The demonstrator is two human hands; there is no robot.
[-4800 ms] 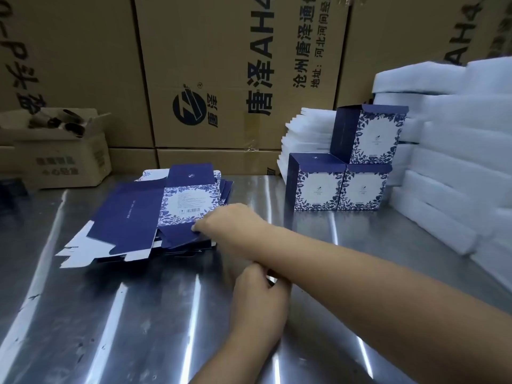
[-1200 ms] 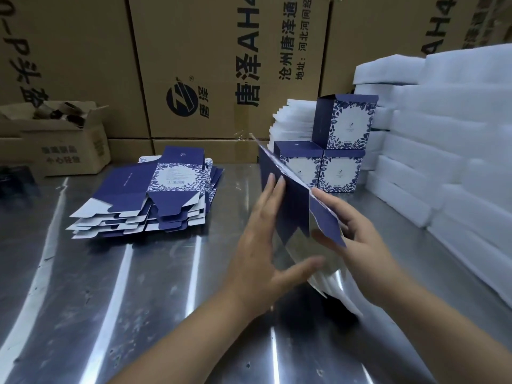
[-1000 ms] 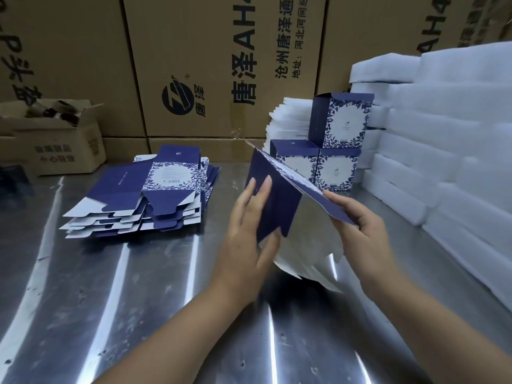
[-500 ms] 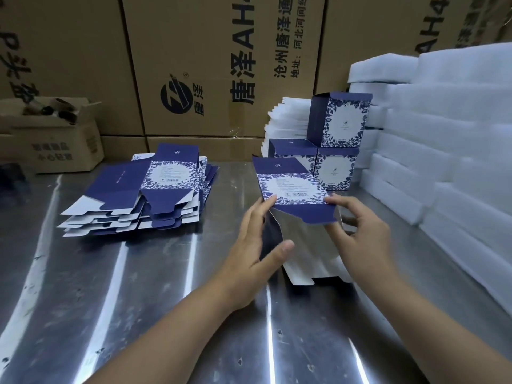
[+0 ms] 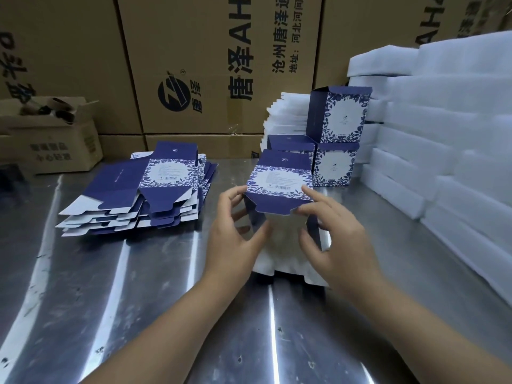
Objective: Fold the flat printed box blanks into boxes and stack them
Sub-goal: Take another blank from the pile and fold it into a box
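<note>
Forming box no. 4, mid-frame: blank part-opened, bottom flaps untucked | L hand grips its left wall, R hand pinches right wall, index on top panel | done: 3 boxes stacked ctr-right | todo: flat pile ctr-left on table, looks like most of job.

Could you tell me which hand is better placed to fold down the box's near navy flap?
Right, probably: the right hand touches the navy flap at its right corner, while the left hand grips the half-folded box by its left wall, steadying it.
</note>
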